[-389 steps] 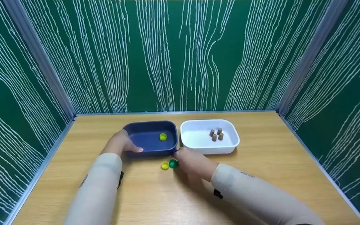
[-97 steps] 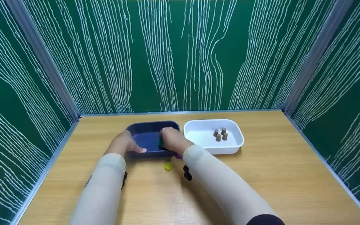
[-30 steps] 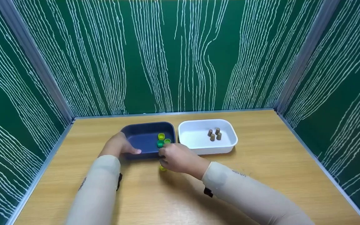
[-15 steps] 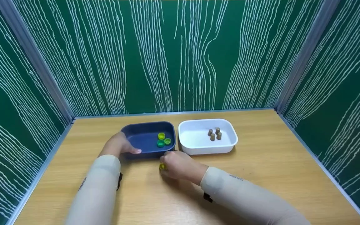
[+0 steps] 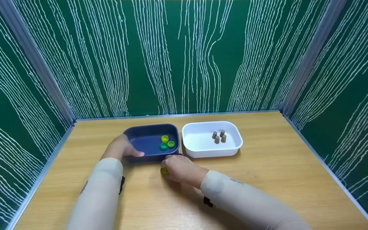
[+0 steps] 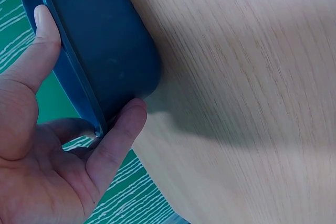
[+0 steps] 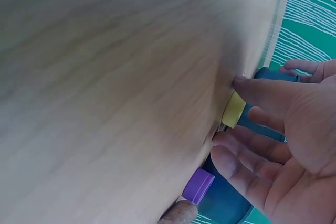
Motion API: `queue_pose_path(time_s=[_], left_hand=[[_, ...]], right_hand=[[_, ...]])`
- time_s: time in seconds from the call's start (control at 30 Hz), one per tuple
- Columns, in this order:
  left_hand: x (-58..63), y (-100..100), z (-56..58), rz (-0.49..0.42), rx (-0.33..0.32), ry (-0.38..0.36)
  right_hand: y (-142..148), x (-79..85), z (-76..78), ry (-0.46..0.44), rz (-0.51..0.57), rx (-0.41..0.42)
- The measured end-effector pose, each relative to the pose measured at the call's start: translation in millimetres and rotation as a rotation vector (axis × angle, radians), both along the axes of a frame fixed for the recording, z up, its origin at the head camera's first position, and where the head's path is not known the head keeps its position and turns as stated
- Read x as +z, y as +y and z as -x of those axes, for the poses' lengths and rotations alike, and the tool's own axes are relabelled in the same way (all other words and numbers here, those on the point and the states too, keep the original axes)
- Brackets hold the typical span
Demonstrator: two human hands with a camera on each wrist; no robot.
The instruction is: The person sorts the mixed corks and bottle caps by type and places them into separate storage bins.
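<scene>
My left hand point(image 5: 121, 147) grips the left end of a navy plastic bin point(image 5: 145, 128), thumb over its rim and fingers against the outside, as the left wrist view shows. Inside that bin lie a yellow cap point(image 5: 164, 138), a yellow-green cap point(image 5: 171, 144) and a green cap point(image 5: 164, 146). On the table in front of the bin, my right hand point(image 5: 184, 169) has its thumb and fingers around another yellow cap point(image 7: 234, 109). Beside these fingers a purple cap point(image 7: 198, 186) sits near the bin; in the head view the hand hides most of it.
A white bin point(image 5: 196, 150) with several brown corks point(image 5: 217, 139) stands right of the navy one. A brown speckled rounded object point(image 7: 179, 212) shows beside the purple cap. Green walls point(image 5: 184, 64) with white lines enclose the wooden table point(image 5: 152, 204).
Green and yellow-green caps have joined the yellow one in the navy bin. My right hand has come back out to the table and shifted slightly left with the yellow cap. My left hand stays put.
</scene>
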State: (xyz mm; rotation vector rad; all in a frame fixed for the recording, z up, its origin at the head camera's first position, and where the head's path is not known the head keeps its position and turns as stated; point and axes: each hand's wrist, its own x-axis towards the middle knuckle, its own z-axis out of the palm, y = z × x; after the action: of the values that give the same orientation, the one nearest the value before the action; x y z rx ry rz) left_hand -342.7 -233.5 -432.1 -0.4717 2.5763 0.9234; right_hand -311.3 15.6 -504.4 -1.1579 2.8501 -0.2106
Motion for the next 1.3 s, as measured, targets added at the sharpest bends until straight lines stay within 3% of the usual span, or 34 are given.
queue_pose_path(time_s=[0.27, 0.5, 0.6, 0.93, 1.17, 1.3], left_hand=[[0.8, 0, 0.2, 0.020, -0.018, -0.005], [-7.9, -2, 8.1, 0.045, -0.026, -0.003], [-8.2, -3, 8.9, 0.036, -0.020, -0.010], [8.0, 0, -3.0, 0.010, -0.018, -0.038], [2.8, 0, 0.0, 0.012, -0.012, -0.032], [3.4, 2, -0.6, 0.013, -0.011, -0.027]], right_hand=[[-6, 1.3, 0.9, -0.034, -0.028, -0.033], [-9, 0.4, -0.7, 0.102, -0.074, 0.024], [-11, 1.4, -1.4, 0.084, -0.101, 0.022], [-17, 3.4, -1.5, -0.026, -0.138, -0.043], [-15, 3.8, -2.0, -0.078, -0.079, -0.073], [-13, 3.3, -4.1, -0.061, -0.044, -0.077]])
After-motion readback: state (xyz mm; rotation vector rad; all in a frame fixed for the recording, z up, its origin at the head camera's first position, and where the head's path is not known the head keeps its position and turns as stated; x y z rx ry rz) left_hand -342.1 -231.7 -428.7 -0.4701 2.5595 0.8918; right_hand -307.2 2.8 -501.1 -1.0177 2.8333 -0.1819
